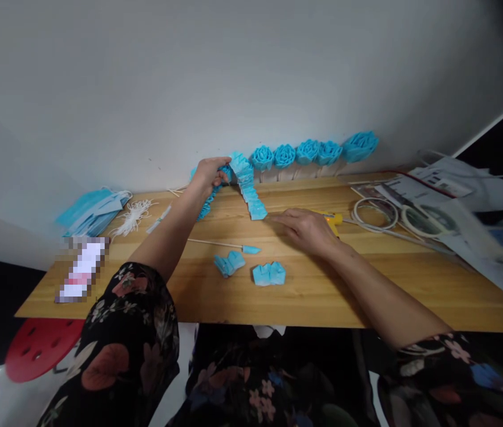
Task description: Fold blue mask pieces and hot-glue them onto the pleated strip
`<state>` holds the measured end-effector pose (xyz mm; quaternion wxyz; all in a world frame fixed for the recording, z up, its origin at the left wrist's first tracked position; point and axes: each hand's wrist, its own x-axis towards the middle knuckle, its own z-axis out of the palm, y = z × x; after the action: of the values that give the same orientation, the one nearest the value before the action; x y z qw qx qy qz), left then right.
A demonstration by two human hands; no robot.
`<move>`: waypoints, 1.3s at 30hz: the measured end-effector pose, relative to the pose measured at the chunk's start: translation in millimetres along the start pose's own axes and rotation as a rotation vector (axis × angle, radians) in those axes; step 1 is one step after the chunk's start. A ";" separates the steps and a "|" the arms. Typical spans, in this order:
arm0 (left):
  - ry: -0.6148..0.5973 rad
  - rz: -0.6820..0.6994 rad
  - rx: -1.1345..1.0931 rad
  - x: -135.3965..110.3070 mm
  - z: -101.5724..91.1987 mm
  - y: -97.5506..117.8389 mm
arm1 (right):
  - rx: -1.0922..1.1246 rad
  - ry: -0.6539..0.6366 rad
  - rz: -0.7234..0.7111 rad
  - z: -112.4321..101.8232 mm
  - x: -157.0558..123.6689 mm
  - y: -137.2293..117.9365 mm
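Note:
My left hand (pixel 209 174) is closed on a pleated light-blue strip (pixel 250 193), pinching it near its upper end. The strip hangs in folds from the fingers down to the wooden table, and another gathered blue length (pixel 207 204) shows behind the wrist. My right hand (pixel 300 228) has its fingers stretched out to the left, the tips close beside the strip's lower end. Just behind that hand lies a yellow glue gun (pixel 332 220), partly hidden. In front are a thin stick with a blue tip (pixel 250 249) and two small folded blue pieces (pixel 229 263).
Several blue folded flowers (pixel 285 156) on stems line the wall. Face masks (pixel 94 210), white cords (pixel 133 217) and a phone (pixel 83 270) lie at left. Coiled cable (pixel 376 213) and papers (pixel 469 237) cover the right. A red stool (pixel 42 350) stands below the table.

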<state>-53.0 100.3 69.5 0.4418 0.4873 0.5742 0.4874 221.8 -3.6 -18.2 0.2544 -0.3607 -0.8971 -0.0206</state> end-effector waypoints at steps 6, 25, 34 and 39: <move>-0.150 0.135 0.048 -28.2 -7.5 21.7 | 0.055 -0.026 0.016 2.4 -1.1 2.3; -0.116 0.136 0.112 -11.5 -26.0 43.2 | 0.107 0.126 0.184 9.3 -1.2 10.2; -0.011 0.068 0.252 17.0 -13.5 -7.5 | 0.113 0.062 0.170 6.4 -0.7 7.6; 0.013 0.200 0.270 15.1 -11.3 -16.5 | 0.133 0.071 0.164 6.1 -0.1 6.1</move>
<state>-68.3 113.0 54.2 0.3178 0.5939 0.5859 0.4506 223.1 2.3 -24.4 0.3103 -0.4144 -0.8543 0.0469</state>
